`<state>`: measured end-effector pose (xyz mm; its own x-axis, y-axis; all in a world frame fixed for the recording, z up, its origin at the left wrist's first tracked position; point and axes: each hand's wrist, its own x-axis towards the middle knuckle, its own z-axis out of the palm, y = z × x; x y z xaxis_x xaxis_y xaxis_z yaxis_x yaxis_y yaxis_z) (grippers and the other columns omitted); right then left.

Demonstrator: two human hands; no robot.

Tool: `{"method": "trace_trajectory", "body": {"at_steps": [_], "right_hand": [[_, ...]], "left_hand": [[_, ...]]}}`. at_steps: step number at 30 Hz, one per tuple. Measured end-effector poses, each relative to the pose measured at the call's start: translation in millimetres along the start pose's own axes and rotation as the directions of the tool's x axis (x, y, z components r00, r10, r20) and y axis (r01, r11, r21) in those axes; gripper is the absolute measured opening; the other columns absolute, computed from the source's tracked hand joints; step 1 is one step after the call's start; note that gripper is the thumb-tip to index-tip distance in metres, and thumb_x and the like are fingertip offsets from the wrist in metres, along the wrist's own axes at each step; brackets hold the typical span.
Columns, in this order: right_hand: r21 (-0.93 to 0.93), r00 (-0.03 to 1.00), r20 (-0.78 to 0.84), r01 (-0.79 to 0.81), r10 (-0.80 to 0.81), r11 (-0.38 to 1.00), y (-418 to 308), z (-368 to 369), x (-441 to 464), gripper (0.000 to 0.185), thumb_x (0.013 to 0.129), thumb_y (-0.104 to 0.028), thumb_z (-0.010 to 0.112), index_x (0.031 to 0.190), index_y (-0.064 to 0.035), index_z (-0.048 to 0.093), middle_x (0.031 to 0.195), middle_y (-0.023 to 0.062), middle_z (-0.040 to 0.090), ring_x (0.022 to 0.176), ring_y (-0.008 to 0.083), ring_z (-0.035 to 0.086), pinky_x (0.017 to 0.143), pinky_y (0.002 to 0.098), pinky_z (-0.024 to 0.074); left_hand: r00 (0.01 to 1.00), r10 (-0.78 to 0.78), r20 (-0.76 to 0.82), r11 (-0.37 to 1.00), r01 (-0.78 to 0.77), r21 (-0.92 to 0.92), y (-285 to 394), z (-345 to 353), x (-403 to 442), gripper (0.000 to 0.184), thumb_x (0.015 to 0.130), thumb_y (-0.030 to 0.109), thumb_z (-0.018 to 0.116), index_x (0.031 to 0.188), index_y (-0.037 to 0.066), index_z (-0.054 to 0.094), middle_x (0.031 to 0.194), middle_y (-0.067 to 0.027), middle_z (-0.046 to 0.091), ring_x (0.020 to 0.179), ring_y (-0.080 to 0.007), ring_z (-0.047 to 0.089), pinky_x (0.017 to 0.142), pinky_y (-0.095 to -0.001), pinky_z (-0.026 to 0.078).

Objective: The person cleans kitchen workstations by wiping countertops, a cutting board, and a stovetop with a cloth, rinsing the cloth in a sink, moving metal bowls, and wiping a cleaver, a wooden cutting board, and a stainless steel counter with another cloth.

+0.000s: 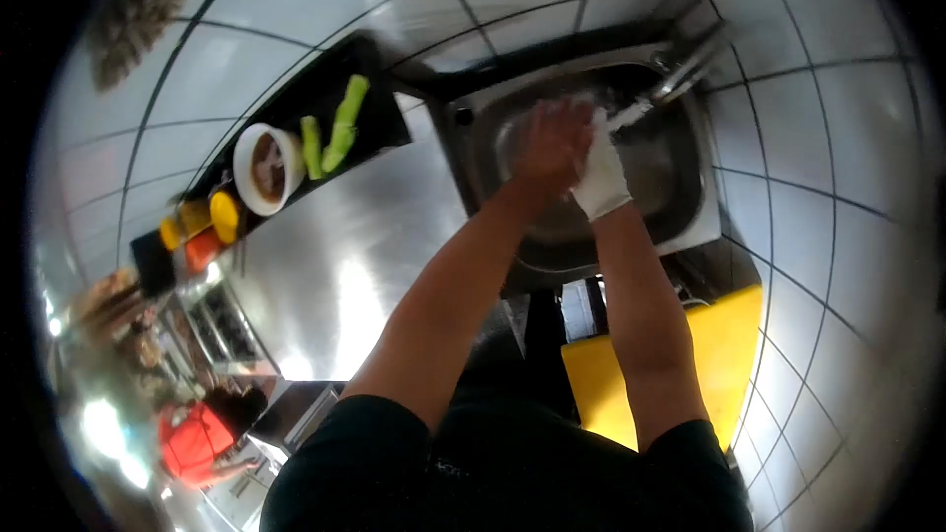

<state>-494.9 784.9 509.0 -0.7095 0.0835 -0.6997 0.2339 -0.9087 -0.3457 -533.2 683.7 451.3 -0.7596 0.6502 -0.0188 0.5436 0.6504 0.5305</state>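
Both hands are together over a metal sink (680,222), close to the running tap (675,84). My left hand (552,148) is bare, wet-looking and blurred, pressed against my right hand; its fingers are smeared by motion. A white glove (603,187) covers my right hand (599,163) down to the wrist. The left hand partly hides it, so how its fingers are bent does not show. Water (629,116) runs from the spout beside the gloved fingers. No object is visible between the hands.
Left of the sink is a steel worktop (335,246). A white bowl (244,169) of brown liquid, green bottle-like items (345,123) and yellow containers (225,217) line its back. A yellow board (724,345) stands below right. A person in red (195,441) is at lower left.
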Motion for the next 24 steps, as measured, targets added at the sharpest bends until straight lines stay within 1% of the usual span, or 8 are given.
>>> {"method": "trace_trajectory", "body": {"at_steps": [3, 6, 10, 12, 16, 18, 20, 24], "right_hand": [[-0.17, 0.994, -0.111, -0.005, -0.014, 0.985, 6.0, -5.5, 16.9, 0.054, 0.112, -0.047, 0.048, 0.148, -0.0077, 0.052, 0.145, 0.0108, 0.057, 0.127, 0.0275, 0.056, 0.106, 0.0399, 0.0452], [-0.484, 0.952, -0.304, -0.116, -0.043, 0.867, -1.9, -16.2, 36.4, 0.05, 0.113, -0.043, 0.05, 0.146, -0.0056, 0.054, 0.139, 0.011, 0.061, 0.12, 0.0262, 0.059, 0.099, 0.0376, 0.0482], [-0.581, 0.938, 0.02, 0.292, -0.345, 0.76, 13.9, -66.1, 63.2, 0.049, 0.112, -0.044, 0.05, 0.142, -0.005, 0.059, 0.139, 0.0111, 0.061, 0.12, 0.0255, 0.06, 0.1, 0.0378, 0.049], [-0.466, 0.967, 0.054, 0.246, -0.25, 0.85, 18.9, -44.2, 35.4, 0.053, 0.112, -0.043, 0.051, 0.148, -0.0048, 0.057, 0.147, 0.0109, 0.058, 0.131, 0.0251, 0.057, 0.111, 0.0389, 0.0434], [-0.472, 0.962, 0.115, 0.274, -0.25, 0.838, 5.1, -54.0, 4.8, 0.062, 0.11, -0.041, 0.054, 0.159, -0.003, 0.045, 0.16, 0.0107, 0.048, 0.146, 0.0256, 0.044, 0.122, 0.0392, 0.0327], [-0.456, 0.946, 0.039, 0.304, -0.323, 0.836, -11.0, -53.1, 2.7, 0.066, 0.11, -0.04, 0.056, 0.161, -0.0007, 0.041, 0.165, 0.0139, 0.042, 0.153, 0.0283, 0.037, 0.126, 0.0398, 0.0291], [-0.303, 0.926, -0.122, 0.307, -0.356, 0.902, -36.3, -50.7, -0.5, 0.07, 0.11, -0.037, 0.056, 0.163, 0.0028, 0.032, 0.165, 0.0199, 0.039, 0.153, 0.033, 0.037, 0.127, 0.0425, 0.0283], [0.023, 0.925, -0.101, 0.371, -0.367, 0.928, -84.3, -65.3, 13.9, 0.077, 0.111, -0.035, 0.054, 0.164, 0.009, 0.018, 0.162, 0.03, 0.037, 0.149, 0.0409, 0.039, 0.127, 0.0473, 0.0306]], "left_hand": [[0.985, -0.155, -0.08, 0.923, 0.115, -0.367, 8.1, 16.1, -3.5, 0.057, 0.115, 0.035, 0.029, 0.156, -0.001, 0.043, 0.158, -0.0274, 0.046, 0.153, -0.0399, 0.035, 0.128, -0.047, 0.025], [0.845, -0.531, 0.06, 0.474, 0.356, -0.806, 24.5, 43.7, -0.3, 0.064, 0.114, 0.044, 0.03, 0.155, -0.002, 0.044, 0.159, -0.0273, 0.045, 0.151, -0.041, 0.037, 0.126, -0.0469, 0.028], [0.661, -0.59, 0.463, 0.009, 0.579, -0.815, 46.3, 15.7, -0.2, 0.063, 0.113, 0.048, 0.037, 0.152, 0.001, 0.05, 0.154, -0.0244, 0.051, 0.141, -0.0394, 0.05, 0.122, -0.0465, 0.033], [0.534, -0.615, 0.58, -0.311, 0.512, -0.801, 62.9, -14.2, 6.6, 0.062, 0.114, 0.046, 0.041, 0.153, -0.001, 0.049, 0.158, -0.0221, 0.05, 0.142, -0.0361, 0.05, 0.121, -0.0437, 0.035], [0.696, -0.574, 0.431, -0.136, 0.437, -0.889, 20.4, 9.1, -2.5, 0.043, 0.107, 0.033, 0.058, 0.136, 0.002, 0.062, 0.142, -0.019, 0.057, 0.126, -0.0355, 0.059, 0.104, -0.0471, 0.051], [0.682, -0.626, 0.379, -0.244, 0.291, -0.925, 15.4, 33.6, -0.3, 0.032, 0.103, 0.025, 0.063, 0.127, 0.005, 0.068, 0.129, -0.0163, 0.06, 0.118, -0.0347, 0.061, 0.091, -0.0491, 0.062], [0.405, -0.611, 0.68, -0.668, 0.198, -0.718, 27.8, 6.3, 13.0, 0.03, 0.103, 0.021, 0.064, 0.125, 0.002, 0.067, 0.128, -0.0166, 0.06, 0.118, -0.0344, 0.061, 0.09, -0.0487, 0.065], [0.474, -0.643, 0.601, -0.583, 0.205, -0.786, 31.7, 3.1, 16.7, 0.04, 0.106, 0.021, 0.062, 0.137, -0.005, 0.057, 0.139, -0.0227, 0.054, 0.119, -0.0394, 0.063, 0.093, -0.0506, 0.068]]}}
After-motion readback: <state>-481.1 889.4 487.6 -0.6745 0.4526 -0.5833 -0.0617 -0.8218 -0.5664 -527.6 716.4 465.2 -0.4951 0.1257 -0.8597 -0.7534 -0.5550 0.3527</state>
